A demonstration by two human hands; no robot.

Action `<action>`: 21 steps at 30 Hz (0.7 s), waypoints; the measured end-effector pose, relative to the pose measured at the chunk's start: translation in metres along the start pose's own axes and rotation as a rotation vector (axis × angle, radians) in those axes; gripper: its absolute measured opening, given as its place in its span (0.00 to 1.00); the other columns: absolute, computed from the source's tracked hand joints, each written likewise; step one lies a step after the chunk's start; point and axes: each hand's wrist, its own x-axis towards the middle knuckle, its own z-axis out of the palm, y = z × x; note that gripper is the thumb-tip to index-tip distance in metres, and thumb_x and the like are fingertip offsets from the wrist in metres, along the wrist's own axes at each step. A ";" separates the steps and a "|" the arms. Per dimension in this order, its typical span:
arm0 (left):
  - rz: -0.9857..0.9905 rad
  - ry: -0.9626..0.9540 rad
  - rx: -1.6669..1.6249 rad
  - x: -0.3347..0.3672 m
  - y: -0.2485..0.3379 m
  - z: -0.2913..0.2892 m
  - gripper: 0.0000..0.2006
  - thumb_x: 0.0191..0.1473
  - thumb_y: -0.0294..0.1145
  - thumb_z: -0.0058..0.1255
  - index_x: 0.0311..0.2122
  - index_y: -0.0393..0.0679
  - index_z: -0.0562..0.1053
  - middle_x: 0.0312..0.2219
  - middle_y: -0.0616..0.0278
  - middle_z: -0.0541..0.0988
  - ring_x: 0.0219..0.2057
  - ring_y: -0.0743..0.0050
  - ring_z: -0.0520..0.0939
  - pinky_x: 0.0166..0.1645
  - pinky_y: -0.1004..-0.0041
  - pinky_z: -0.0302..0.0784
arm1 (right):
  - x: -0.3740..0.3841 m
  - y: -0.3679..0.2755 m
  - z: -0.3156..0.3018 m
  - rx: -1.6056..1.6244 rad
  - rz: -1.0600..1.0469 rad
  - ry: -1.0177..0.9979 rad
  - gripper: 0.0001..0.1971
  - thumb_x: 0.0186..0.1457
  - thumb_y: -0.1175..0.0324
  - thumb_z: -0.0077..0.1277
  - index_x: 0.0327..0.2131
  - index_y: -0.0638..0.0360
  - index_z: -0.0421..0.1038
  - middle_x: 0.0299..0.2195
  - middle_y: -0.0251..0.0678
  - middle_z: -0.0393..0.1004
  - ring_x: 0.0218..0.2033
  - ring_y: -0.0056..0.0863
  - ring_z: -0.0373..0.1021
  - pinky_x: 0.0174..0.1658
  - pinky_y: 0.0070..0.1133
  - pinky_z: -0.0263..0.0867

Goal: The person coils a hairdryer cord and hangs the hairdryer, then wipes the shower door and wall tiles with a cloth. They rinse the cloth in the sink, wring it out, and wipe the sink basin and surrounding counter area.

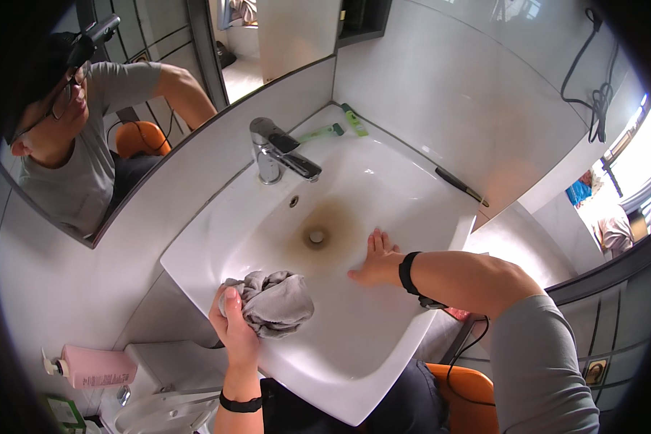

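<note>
At the near left side of the glossy white ceramic washbasin (343,347): crumpled light-grey fabric cloth (286,304), pos. in the left hand (236,329). Cloth lies to the right of the left thumb; bulk projects right, over the basin. Long axis: n/a, bunched approx. round. Left hand is nearer (in contact); right hand (376,265) is to the right & slightly farther, w/ bare basin surface btwn it and the cloth.

Left fingers: grasping the cloth; thumb on the near left side, other fingers mostly hidden, so exact wrap can't be told. Cloth-to-basin contact: can't tell.

Right fingers: released, extended and slightly spread, pointing far; no item visible in grip. Palm faces down & appears to rest on the basin's right inner slope; contact under the palm is hidden.

Ref. items: round drain (316,237) in the basin floor, far of both hands, w/ brownish discolouration around it (stain vs. tinted water: can't tell). Chrome single-lever tap (270,155) at the far left edge. Small green-and-white tube (354,121) in the far corner; slim black rod-shaped item (457,185) along the right rim. Pink pump bottle (100,367) lies on its side, near left, outside the basin.
</note>
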 end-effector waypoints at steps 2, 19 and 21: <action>0.041 -0.031 0.012 0.003 -0.008 -0.006 0.17 0.63 0.40 0.45 0.24 0.43 0.65 0.22 0.77 0.62 0.26 0.88 0.60 0.32 0.82 0.55 | -0.007 -0.010 0.003 -0.030 -0.176 -0.004 0.52 0.57 0.36 0.39 0.68 0.64 0.27 0.71 0.47 0.20 0.71 0.47 0.19 0.69 0.46 0.29; 0.020 0.033 -0.103 0.004 -0.001 0.007 0.19 0.63 0.45 0.46 0.27 0.40 0.69 0.23 0.72 0.69 0.27 0.84 0.66 0.35 0.80 0.62 | 0.021 0.058 -0.014 -0.327 -0.428 0.022 0.45 0.60 0.41 0.38 0.69 0.59 0.32 0.71 0.45 0.26 0.72 0.44 0.26 0.70 0.38 0.36; 0.014 0.041 -0.103 0.003 -0.004 0.008 0.19 0.63 0.45 0.46 0.27 0.40 0.69 0.23 0.72 0.69 0.27 0.84 0.66 0.35 0.80 0.62 | 0.021 0.038 -0.007 -0.206 -0.297 0.031 0.48 0.60 0.42 0.41 0.68 0.64 0.28 0.71 0.47 0.23 0.72 0.45 0.24 0.70 0.41 0.35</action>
